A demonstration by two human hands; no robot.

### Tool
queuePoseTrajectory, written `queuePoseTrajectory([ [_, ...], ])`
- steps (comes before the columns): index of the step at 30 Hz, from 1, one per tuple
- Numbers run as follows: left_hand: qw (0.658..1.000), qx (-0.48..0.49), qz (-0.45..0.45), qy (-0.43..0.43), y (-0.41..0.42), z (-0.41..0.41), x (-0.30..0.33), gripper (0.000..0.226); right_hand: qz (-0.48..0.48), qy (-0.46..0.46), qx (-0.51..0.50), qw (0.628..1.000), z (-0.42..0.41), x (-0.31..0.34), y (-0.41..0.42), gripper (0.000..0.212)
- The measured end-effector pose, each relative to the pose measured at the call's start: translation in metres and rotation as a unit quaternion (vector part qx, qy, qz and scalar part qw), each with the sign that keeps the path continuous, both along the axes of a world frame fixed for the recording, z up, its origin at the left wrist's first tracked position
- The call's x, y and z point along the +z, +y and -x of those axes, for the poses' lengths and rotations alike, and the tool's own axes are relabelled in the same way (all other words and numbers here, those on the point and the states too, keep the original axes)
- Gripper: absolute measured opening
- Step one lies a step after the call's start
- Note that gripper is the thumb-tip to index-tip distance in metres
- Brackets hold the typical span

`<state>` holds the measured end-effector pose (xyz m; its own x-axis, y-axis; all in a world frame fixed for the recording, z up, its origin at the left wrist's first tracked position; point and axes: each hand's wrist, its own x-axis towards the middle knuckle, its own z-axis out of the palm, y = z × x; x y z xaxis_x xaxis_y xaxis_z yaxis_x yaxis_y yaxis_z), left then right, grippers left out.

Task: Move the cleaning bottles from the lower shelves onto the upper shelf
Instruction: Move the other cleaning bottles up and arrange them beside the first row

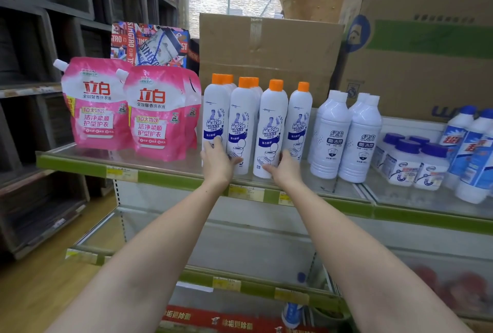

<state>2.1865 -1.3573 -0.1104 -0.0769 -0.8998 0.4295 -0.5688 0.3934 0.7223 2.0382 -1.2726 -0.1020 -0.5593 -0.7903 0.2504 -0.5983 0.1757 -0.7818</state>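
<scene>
White cylindrical bottles [269, 130], orange-capped.

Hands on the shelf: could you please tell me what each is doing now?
Left hand: open, fingers against the orange-capped Mr Muscle bottles.
Right hand: open, touching them too.

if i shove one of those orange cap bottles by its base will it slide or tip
The orange-cap bottle is tall and narrow, so it probably tips easily; a low push is safer. Its smooth plastic likely slides on the glossy upper shelf. Close-standing neighbours may get knocked.

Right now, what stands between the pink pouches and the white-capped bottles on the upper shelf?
In the head view, orange-capped bottles stand between them; both hands, left hand and right hand, rest at their bases.
</scene>
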Motion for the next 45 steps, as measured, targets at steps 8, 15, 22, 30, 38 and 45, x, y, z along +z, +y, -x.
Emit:
queuePoseTrajectory([
  [8,0.995,-0.06,0.007,0.082,-0.006,0.012,-0.006,0.035,0.036,-0.001,-0.002,0.999,0.002,-0.011,-0.005,0.04],
  [15,0.995,-0.093,0.036,0.012,-0.021,-0.013,-0.008,0.038,0.03,0.01,-0.002,1.0,0.004,-0.013,-0.006,0.043],
  [22,0.995,-0.094,0.023,-0.002,-0.017,-0.017,-0.005,0.041,0.007,-0.029,-0.02,0.999,-0.006,-0.006,-0.002,0.059],
  [30,0.999,-0.032,0.003,-0.044,-0.018,-0.034,0.0,0.025,0.041,0.094,0.022,0.994,-0.051,-0.007,-0.014,0.004],
  [38,0.997,-0.029,0.006,-0.064,-0.027,-0.035,-0.002,0.02,-0.015,0.2,0.066,0.977,-0.066,-0.009,-0.038,0.018],
  [45,0.996,-0.068,0.01,-0.051,-0.042,-0.046,-0.005,0.026,-0.005,0.219,0.046,0.975,-0.064,-0.016,-0.046,0.025],
])
